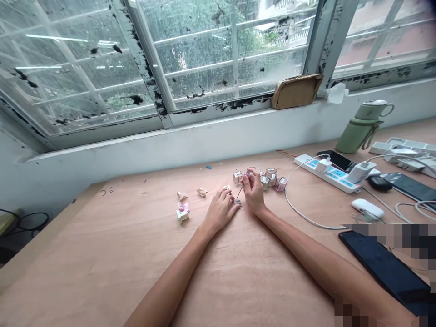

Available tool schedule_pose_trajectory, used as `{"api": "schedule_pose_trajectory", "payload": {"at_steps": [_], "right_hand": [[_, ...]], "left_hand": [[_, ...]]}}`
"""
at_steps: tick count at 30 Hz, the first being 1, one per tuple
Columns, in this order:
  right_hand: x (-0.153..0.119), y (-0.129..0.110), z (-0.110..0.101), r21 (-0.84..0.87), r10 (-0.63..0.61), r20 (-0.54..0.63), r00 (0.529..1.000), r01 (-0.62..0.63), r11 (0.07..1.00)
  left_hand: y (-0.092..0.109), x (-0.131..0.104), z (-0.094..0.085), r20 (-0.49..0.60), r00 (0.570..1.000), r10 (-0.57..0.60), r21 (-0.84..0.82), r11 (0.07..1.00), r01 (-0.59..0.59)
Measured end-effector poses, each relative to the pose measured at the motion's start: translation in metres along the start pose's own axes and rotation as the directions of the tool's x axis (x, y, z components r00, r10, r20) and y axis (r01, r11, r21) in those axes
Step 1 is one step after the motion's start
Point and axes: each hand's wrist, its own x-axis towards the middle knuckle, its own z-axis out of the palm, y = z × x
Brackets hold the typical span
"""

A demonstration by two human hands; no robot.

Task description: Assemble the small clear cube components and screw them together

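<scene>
My right hand (254,193) is closed around the purplish handle of what looks like a small screwdriver (240,192). Its thin dark shaft slants down to a small silvery block (237,202) on the table. My left hand (221,209) lies low over the wood, thumb and fingers gripping that block. Just beyond the left fingertips is a small pale piece (226,187). Behind and beside my right hand stand several clear hexagonal cases (271,171) with tinted parts, one a pink case (281,184). To the left lie a cream piece (182,215), a pink piece (184,207) and a pale piece (202,192).
On the right are a white power strip (337,172) with chargers, a looping white cable (299,211), a black mouse (379,182), a white earbud case (368,209) and a dark phone (384,268). A green bottle (357,129) stands behind, near the window wall.
</scene>
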Motion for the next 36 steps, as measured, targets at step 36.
{"api": "schedule_pose_trajectory", "payload": {"at_steps": [36], "right_hand": [[0.072,-0.118,-0.045,-0.657,0.414,0.727,0.547,0.379,0.652]], "left_hand": [[-0.005,0.0,0.001,0.001,0.999,-0.036,-0.092,0.995,0.036]]}}
